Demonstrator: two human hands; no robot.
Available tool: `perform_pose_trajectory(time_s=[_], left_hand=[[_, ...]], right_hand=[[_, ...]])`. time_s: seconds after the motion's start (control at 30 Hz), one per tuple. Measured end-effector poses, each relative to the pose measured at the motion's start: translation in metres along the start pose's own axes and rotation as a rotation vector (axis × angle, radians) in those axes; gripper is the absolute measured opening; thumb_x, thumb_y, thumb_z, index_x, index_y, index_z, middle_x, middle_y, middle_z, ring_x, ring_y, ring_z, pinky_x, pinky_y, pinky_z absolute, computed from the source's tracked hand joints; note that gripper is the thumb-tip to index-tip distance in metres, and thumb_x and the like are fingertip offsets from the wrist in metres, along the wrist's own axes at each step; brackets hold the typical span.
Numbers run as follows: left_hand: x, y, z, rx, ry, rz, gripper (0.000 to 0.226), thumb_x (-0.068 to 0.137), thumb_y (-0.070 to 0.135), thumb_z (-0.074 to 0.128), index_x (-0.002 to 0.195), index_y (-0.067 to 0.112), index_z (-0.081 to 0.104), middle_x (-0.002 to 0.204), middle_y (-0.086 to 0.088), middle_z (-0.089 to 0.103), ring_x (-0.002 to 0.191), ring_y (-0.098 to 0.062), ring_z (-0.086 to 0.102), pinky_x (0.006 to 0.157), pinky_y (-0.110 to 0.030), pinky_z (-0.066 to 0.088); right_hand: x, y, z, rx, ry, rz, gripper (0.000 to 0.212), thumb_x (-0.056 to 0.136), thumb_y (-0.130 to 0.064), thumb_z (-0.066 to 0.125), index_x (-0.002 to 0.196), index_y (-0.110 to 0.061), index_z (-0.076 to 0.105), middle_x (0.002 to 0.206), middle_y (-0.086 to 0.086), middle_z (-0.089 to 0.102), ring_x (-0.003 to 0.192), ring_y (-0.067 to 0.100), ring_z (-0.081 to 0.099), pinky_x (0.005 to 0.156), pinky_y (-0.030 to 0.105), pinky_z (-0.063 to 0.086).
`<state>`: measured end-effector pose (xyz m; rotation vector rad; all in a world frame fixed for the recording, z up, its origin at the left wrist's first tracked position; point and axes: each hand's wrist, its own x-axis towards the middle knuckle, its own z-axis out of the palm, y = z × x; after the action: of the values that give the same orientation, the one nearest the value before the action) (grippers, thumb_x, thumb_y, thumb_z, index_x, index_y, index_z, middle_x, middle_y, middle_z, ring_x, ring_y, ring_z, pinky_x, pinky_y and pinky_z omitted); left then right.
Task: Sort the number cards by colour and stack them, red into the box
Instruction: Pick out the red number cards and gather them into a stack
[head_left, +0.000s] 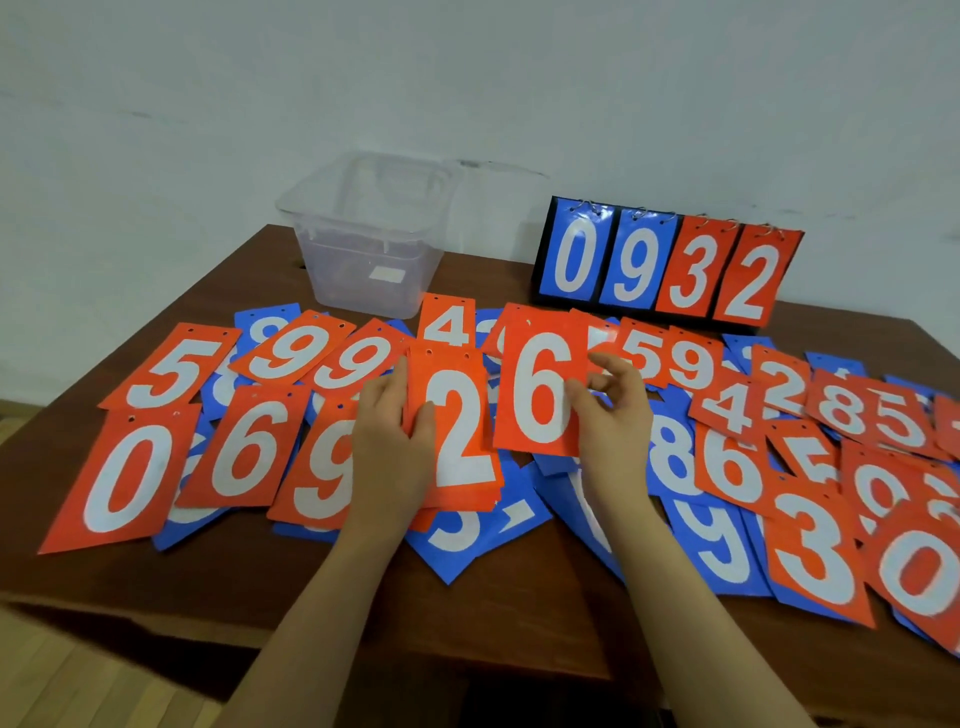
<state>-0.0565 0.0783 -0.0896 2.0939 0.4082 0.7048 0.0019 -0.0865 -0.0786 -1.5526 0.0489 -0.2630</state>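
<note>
Number cards (727, 410) in red and blue lie spread in overlapping rows across the brown table (156, 587), red ones mostly on top. At the far left a red 0 (124, 480) lies near the table's front edge, with a red 5 (174, 370) behind it. Next along come a red 6 (247, 447) and two red 9s (322, 356) side by side in the back row. Behind these, toward the wall, stands a clear plastic box (363, 234); nothing in it can be made out through its cloudy walls.

Near the middle, the left hand (392, 441) grips a stack of red cards (457, 431) with a 2 on top, thumb curled over the face and fingers along the left edge; whether the stack rests on the cards beneath cannot be told. Just right of it, the right hand (613, 415) pinches a single red 6 card (540, 395) by its right edge, holding it beside the stack, the other fingers loosely curled.

Blue cards (711, 551) show under and in front of the hands. Further right lie more red cards, among them a 3 (815, 556) and a 0 (919, 571) near the front. At the back right a flip scoreboard (670, 265) stands upright, showing blue 0 and 9, then red 3 and 2.
</note>
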Motion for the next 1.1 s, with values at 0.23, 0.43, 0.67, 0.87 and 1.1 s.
perform_pose_trajectory(time_s=[0.23, 0.43, 0.67, 0.87, 1.1], left_hand=[[-0.015, 0.005, 0.006, -0.204, -0.041, 0.079, 0.050, 0.092, 0.020, 0.054, 0.139, 0.014, 0.038, 0.136, -0.008, 0.046, 0.120, -0.019, 0.051, 0.089, -0.029, 0.051], [-0.021, 0.003, 0.010, -0.272, -0.013, 0.108, 0.051, 0.089, 0.018, 0.058, 0.137, 0.011, 0.041, 0.134, -0.009, 0.050, 0.117, -0.020, 0.054, 0.086, -0.023, 0.050], [-0.001, -0.004, 0.022, -0.324, -0.091, 0.159, 0.047, 0.092, 0.015, 0.053, 0.137, 0.011, 0.041, 0.131, -0.006, 0.049, 0.114, -0.016, 0.054, 0.080, -0.011, 0.050], [0.057, -0.028, 0.031, 0.227, -0.213, 0.065, 0.047, 0.093, 0.028, 0.050, 0.138, 0.015, 0.041, 0.141, -0.010, 0.045, 0.131, -0.026, 0.038, 0.107, -0.043, 0.037], [0.089, -0.039, 0.050, 0.761, -0.456, 0.062, 0.066, 0.091, 0.053, 0.041, 0.146, 0.025, 0.019, 0.150, -0.009, 0.029, 0.139, -0.029, 0.023, 0.111, -0.047, 0.017]], right_hand=[[-0.038, 0.002, 0.023, -0.104, -0.109, -0.080, 0.024, 0.090, -0.012, 0.059, 0.110, -0.024, 0.055, 0.087, -0.003, 0.058, 0.081, 0.010, 0.060, 0.063, 0.019, 0.053], [-0.045, 0.006, 0.020, -0.153, -0.143, -0.031, 0.041, 0.088, -0.029, 0.064, 0.124, -0.035, 0.044, 0.113, -0.011, 0.051, 0.100, 0.008, 0.057, 0.074, 0.023, 0.053], [-0.030, 0.007, 0.019, -0.027, -0.146, 0.013, 0.042, 0.091, -0.016, 0.061, 0.126, -0.033, 0.046, 0.095, -0.013, 0.062, 0.082, 0.007, 0.067, 0.065, 0.022, 0.057], [0.015, 0.027, 0.013, -0.126, -0.065, 0.029, 0.043, 0.092, -0.014, 0.058, 0.131, -0.029, 0.045, 0.110, -0.001, 0.060, 0.091, 0.010, 0.062, 0.064, 0.020, 0.052], [0.040, 0.043, 0.015, -0.179, -0.088, 0.046, 0.043, 0.093, -0.013, 0.057, 0.132, -0.027, 0.045, 0.101, -0.011, 0.054, 0.087, 0.005, 0.059, 0.062, 0.012, 0.050]])
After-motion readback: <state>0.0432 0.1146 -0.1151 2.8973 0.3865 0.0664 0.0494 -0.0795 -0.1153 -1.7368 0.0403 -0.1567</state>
